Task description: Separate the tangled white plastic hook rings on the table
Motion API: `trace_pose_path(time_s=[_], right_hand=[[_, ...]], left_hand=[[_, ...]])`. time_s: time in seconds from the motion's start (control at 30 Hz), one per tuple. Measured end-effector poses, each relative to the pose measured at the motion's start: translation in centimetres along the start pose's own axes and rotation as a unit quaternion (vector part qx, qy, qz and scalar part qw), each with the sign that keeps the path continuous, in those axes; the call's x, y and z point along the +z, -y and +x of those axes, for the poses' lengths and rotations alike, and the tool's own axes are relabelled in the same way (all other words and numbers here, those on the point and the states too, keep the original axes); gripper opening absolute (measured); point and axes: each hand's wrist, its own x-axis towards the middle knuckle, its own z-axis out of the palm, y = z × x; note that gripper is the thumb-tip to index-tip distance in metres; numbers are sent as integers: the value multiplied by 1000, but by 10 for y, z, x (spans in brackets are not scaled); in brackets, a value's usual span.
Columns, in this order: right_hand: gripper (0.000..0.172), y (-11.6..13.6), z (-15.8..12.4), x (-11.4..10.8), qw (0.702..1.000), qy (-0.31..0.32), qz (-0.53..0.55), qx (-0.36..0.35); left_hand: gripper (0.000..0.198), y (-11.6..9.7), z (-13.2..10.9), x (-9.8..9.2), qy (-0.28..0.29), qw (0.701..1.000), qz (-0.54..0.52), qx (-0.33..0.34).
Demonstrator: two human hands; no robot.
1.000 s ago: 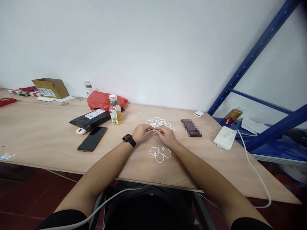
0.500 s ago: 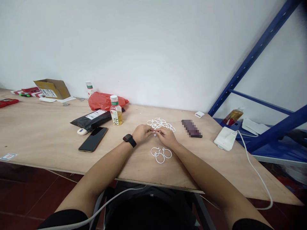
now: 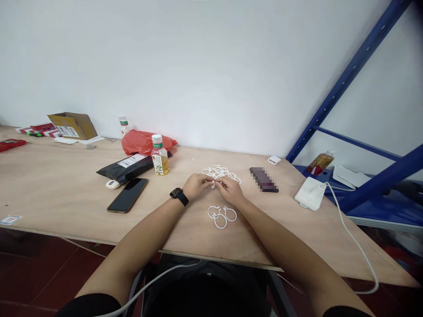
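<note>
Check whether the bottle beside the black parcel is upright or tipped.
Upright: the bottle stands on its base, cap on top.

Ahead lie loose rings (image 3: 220, 171), nearer linked rings (image 3: 221, 215); table (image 3: 274, 220) bare rightward.

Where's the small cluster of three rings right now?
Head view, centre: the three rings lie on the table beside the right hand, nearer the person than the ring pile.

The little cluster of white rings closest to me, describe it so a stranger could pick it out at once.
On the plywood table, find the left hand and right hand pinching a single ring. The cluster lies on the near side of them, toward the table edge. Unlike the bigger ring pile beyond the hands, it has only three rings.
</note>
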Motion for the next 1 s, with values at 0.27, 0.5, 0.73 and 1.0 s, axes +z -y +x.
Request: trace_pose_path(time_s=[0.27, 0.5, 0.73, 1.0], right_hand=[[18, -2, 0, 1, 1000, 14, -2, -6], [15, 0, -1, 0, 1000, 11, -2, -1], [16, -1, -1, 1, 999, 32, 7, -10], [15, 0, 1, -2, 1000, 9, 1, -6]], left_hand=[[22, 2, 0, -1, 10, 999, 38, 1], [25, -1, -2, 0, 20, 999, 22, 13], [22, -3, -2, -5, 27, 998, 38, 44], [21, -1, 0, -2, -24, 993, 102, 52]])
